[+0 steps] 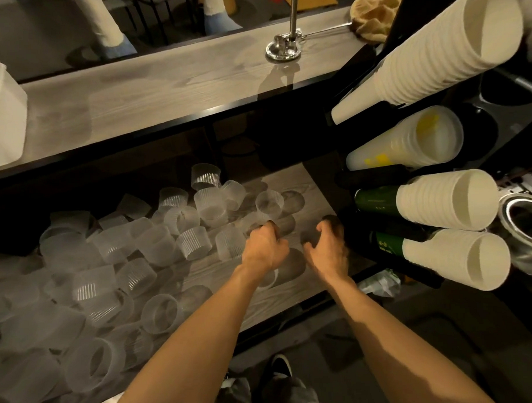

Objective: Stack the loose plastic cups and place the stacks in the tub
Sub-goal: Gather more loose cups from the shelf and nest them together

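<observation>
A long grey wood-grain counter [213, 275] runs across the lower level under a raised ledge of the same pale wood [164, 93]. A heap of loose frosted, ribbed clear plastic cups [110, 267] covers the counter's left and middle, lying on their sides and at all angles, none of them nested. Stacks of white paper cups [434, 53] lean out of a black rack on the right. A white frosted plastic tub [2, 114] sits at the far left of the ledge, well apart from the heap. The left hand [265, 249] reaches to the heap's right edge, fingers curled downward among the nearest cups. Whether it grips one cannot be told. The right hand [328, 250] hovers just beside it over bare counter, fingers clawed and thumb spread; any hold is unclear. One ribbed cup [269, 204] stands alone beyond both.
</observation>
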`<state>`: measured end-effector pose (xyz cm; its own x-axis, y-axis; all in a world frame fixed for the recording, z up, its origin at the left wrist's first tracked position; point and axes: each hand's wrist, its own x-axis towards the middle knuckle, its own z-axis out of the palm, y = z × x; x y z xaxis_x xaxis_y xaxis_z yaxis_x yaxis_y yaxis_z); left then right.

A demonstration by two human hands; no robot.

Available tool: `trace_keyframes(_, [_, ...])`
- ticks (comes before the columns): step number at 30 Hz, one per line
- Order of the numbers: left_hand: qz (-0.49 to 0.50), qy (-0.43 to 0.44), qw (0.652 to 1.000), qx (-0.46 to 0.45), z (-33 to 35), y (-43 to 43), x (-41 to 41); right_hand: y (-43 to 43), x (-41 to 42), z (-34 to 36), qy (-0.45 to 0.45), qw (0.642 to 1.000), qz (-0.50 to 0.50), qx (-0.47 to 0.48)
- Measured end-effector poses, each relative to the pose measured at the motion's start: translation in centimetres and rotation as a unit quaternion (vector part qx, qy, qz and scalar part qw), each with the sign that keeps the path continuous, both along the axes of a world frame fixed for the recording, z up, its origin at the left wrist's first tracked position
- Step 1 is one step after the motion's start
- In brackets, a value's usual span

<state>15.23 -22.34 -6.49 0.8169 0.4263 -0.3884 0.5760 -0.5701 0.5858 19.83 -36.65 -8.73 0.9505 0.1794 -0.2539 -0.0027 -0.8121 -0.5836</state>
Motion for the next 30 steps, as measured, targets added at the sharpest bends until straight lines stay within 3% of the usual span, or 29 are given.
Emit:
trace_keyframes(10, [-0.016,-0.012,0.999,-0.034,-2.5,-0.1,0.8,-1.0,1.6,-0.6,0.022,0.998,0.016,-0.048])
trace_keyframes(14, [0.0,-0.027,0.998,-0.065,-2.9,-0.2,0.7,-0.1,1.0,-0.2,0.005,1.0,-0.006,0.011])
trace_keyframes(21, [0.063,-0.078,0.994,-0.04,-1.2,1.4,-0.2,1.0,0.5,1.1,-0.004,0.994,0.001,0.107])
trace_keyframes(24, [0.073,-0.099,0.992,-0.023,-0.4,2.7,-1.6,1.7,-0.1,1.7,0.024,0.987,0.02,0.157])
trace_keyframes(30, [0.1,-0.111,0.985,-0.088,-0.1,4.3,-5.7,2.8,-1.6,1.6,0.091,0.978,0.039,0.185])
